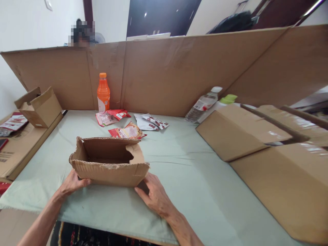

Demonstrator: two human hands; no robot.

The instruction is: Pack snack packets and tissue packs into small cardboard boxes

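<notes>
— Where is the box, and how do the hands sit on it?

— The open cardboard box [109, 160] stands upright on the pale green cloth [179, 177], near the front edge, its mouth facing up. The left hand [73, 182] is at the box's lower left corner, fingers curled against the bottom of the near wall and touching it. The right hand [153, 194] is at the lower right corner, fingers spread and flat, fingertips at the base of the near wall.

— Are the fingers clamped on it?

— Neither hand is closed around anything. Both lie open against the box from either side; the box is between them, with its near wall just above the fingers. How firmly they press cannot be told.

— What lies beyond the box?

— Just behind it is a red and yellow snack packet [127, 132]. Further back are red packets [112, 117] and white sachets [151, 122], and an orange drink bottle [103, 92] stands upright against the cardboard screen [166, 68]. A clear water bottle [203, 104] lies tilted to the right, beside a large flat carton [241, 133]. A small open box [39, 106] sits well off to the left. Another person's head shows behind the screen, blurred.
</notes>
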